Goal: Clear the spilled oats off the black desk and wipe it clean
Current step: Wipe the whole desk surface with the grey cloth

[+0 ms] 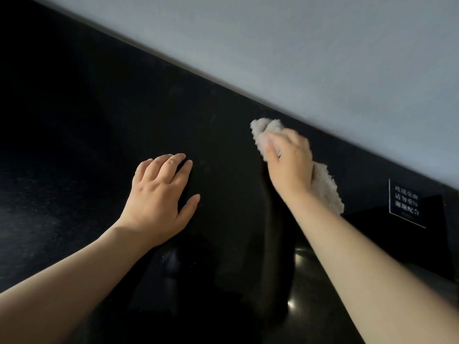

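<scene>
desk: black desk (pixel 74 120) fills the left and lower part of the frame, its far edge running diagonally from upper left to right middle. The surface is glossy, with a faint greyish sheen at lower left; cannot tell if that is residue.
left hand: left hand (pixel 159 194) is at centre-left, palm down and flat on the desk. Fingers are straight and a little spread, thumb out to the right. It is released and holds nothing. The bare forearm comes in from the lower left corner.
cloth: beige fluffy cloth (pixel 326 188) is right of centre, bunched, on the desk near the far edge. One end sticks out above the fingers, the other trails out lower right of the wrist.
right hand: right hand (pixel 289 162) is right of centre, fingers curled over the cloth and grasping it, pressing it to the desk. It is slightly blurred. The bare forearm comes in from the lower right corner.
sign: small black sign (pixel 406 203) with white characters stands at the right edge, on the desk near the cloth's trailing end but apart from it.
wall: grey wall (pixel 323 45) takes the upper right, behind the desk's far edge.
</scene>
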`<state>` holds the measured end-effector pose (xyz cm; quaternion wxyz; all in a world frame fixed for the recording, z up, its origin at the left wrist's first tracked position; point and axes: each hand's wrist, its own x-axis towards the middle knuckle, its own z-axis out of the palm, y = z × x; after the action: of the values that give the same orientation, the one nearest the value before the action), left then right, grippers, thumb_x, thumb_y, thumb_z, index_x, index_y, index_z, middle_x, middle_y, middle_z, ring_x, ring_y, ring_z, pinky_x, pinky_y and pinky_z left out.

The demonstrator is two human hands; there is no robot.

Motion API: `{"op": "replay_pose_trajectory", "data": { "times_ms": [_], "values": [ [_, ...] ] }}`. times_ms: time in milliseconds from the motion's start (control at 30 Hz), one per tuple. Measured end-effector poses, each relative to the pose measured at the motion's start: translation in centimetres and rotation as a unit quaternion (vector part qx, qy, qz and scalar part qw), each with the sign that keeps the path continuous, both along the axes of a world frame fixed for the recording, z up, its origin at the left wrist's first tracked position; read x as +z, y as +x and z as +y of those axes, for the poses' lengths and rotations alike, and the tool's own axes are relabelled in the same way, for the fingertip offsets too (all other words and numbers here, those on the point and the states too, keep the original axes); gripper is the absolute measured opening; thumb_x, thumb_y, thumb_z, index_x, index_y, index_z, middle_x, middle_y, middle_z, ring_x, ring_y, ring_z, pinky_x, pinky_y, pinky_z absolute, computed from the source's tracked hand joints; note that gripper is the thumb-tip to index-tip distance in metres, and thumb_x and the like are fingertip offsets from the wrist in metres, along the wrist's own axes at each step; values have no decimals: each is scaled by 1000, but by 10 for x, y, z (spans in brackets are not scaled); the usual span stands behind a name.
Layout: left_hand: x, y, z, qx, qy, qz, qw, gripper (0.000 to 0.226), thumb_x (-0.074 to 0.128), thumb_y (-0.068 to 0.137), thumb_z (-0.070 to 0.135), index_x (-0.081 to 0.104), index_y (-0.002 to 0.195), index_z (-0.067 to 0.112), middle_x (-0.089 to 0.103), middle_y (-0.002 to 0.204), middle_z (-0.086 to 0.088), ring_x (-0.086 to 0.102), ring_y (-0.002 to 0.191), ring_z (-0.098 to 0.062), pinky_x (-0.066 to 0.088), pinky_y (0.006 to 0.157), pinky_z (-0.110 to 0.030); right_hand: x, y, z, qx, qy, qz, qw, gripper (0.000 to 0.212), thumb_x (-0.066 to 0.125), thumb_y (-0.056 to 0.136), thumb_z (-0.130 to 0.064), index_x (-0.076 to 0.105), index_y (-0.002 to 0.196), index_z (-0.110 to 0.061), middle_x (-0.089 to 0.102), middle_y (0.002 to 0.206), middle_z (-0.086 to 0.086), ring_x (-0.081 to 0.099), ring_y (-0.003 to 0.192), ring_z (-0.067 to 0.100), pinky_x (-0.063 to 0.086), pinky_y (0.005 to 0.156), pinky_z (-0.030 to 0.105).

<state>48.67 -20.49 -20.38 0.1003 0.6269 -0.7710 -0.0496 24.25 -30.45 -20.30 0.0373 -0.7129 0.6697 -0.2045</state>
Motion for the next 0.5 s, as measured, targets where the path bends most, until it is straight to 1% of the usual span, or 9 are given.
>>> {"op": "replay_pose_trajectory", "data": {
  "times_ms": [67,167,200,233,300,333,433,467,500],
  "values": [
    [-1,3,-1,-4,7,-5,1000,65,43,87,49,55,132,4,50,137,-12,43,127,-31,31,107,-48,-1,9,44,62,22,-45,997,29,59,91,-25,66,119,-25,57,124,-3,49,109,20,43,86,28],
    [0,4,-1,1,17,-10,1000,65,42,87,50,54,132,5,49,138,-12,43,127,-31,30,107,-48,10,16,99,117,82,-110,984,28,67,87,-19,70,113,-29,58,115,-12,48,104,7,37,84,9],
    [1,2,-1,3,21,-10,1000,66,41,87,51,54,132,5,49,139,-12,43,128,-31,31,108,-49,17,15,108,128,83,-123,981,28,69,86,-16,71,111,-29,59,112,-13,49,103,6,37,84,7],
    [3,1,-1,4,23,-9,1000,66,41,87,51,54,132,5,49,139,-12,43,128,-31,31,108,-49,25,9,105,133,67,-131,980,28,69,85,-14,72,109,-28,60,110,-11,52,102,9,39,84,9],
    [6,0,-2,4,22,-8,1000,67,40,87,52,54,132,5,48,139,-12,43,128,-31,32,108,-50,35,-5,72,112,9,-129,985,29,68,84,-11,72,109,-24,62,109,-4,56,99,16,46,87,23],
    [7,1,-4,1,19,-9,1000,67,40,87,52,54,132,5,48,139,-12,43,128,-31,32,108,-49,34,-12,47,86,-9,-125,988,28,67,85,-12,72,109,-24,62,109,-2,58,100,19,47,89,30],
    [8,3,-9,1,16,-10,1000,67,40,87,52,53,133,5,48,140,-11,42,128,-31,30,108,-48,22,-21,-17,-11,-4,-121,993,27,57,88,-36,68,112,-31,60,117,-3,56,108,23,49,91,43],
    [8,3,-9,1,17,-10,1000,67,40,87,52,53,133,5,47,140,-11,42,129,-31,29,108,-48,13,-17,-22,-42,2,-100,994,29,55,88,-38,67,114,-31,60,120,-1,55,109,26,48,92,45],
    [7,3,-8,1,18,-10,1000,67,40,87,52,53,133,5,47,140,-11,41,129,-31,29,108,-48,7,-8,-16,-71,4,-65,995,28,56,89,-35,67,114,-29,60,123,1,53,108,30,46,91,46]
  ]
}}
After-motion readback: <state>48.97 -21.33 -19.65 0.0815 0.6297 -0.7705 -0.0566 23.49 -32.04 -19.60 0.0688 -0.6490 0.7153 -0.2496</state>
